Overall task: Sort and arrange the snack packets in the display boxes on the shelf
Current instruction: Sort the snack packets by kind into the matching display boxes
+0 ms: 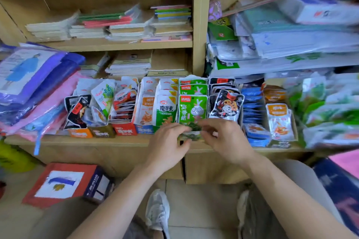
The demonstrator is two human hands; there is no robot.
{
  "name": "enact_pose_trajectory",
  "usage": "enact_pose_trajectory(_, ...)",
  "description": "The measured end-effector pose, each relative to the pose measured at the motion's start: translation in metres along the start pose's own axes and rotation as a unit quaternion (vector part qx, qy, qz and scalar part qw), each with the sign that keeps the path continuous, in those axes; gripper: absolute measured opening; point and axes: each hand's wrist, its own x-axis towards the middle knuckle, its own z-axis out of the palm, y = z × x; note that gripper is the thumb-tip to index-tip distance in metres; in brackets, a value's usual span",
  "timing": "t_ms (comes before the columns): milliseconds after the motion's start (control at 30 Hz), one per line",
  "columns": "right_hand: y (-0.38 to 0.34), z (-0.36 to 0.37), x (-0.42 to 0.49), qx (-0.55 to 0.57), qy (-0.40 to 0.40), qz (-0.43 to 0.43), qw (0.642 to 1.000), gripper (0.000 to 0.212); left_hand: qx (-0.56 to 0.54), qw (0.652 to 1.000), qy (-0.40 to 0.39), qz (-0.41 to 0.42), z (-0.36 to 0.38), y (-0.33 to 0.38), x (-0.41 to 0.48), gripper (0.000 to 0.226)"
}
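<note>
A row of display boxes full of snack packets runs along the wooden shelf (97, 140). At the middle stands a green box (191, 135) holding green seaweed packets (192, 106). My left hand (168, 146) and my right hand (226, 139) meet at its front edge, with fingers curled on the box's low front and the bottom of the foremost green packet. Left of it are green-and-white packets (166, 109), orange-and-white packets (146, 110) and a red box (124, 129). To the right stand black cartoon packets (226, 105), blue packets (254, 114) and another orange-and-white packet (279, 120).
Notebooks are stacked on the upper shelves (116, 25). Purple and pink plastic-wrapped goods (35, 83) lie at the left, and blurred stationery packs (310, 35) pile up at the right. A red-and-white carton (62, 182) sits on the floor near my shoes (157, 211).
</note>
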Motion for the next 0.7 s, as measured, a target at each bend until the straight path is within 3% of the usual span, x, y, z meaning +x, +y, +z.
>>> enact_pose_trajectory(200,0.039,-0.075,-0.031,-0.103,0.050,0.039,0.993,0.017,0.039,0.991,-0.004,0.126,0.064,0.049,0.023,0.056)
enact_pose_trajectory(333,0.077,-0.127,-0.058,-0.152,0.069,0.110,0.980,0.021,0.070,0.979,-0.037,0.189,0.100,0.083,0.041,0.063)
enact_pose_trajectory(500,0.112,-0.172,-0.081,-0.179,0.017,0.209,0.961,0.038,0.141,0.976,-0.067,0.152,0.122,0.110,0.046,0.066)
enact_pose_trajectory(633,0.119,-0.164,-0.075,-0.166,-0.055,0.215,0.961,0.053,0.086,0.986,-0.035,0.140,0.119,0.112,0.051,0.059)
enact_pose_trajectory(700,0.119,-0.147,-0.063,-0.143,-0.077,0.193,0.968,0.062,0.087,0.988,0.018,0.126,0.112,0.103,0.059,0.051)
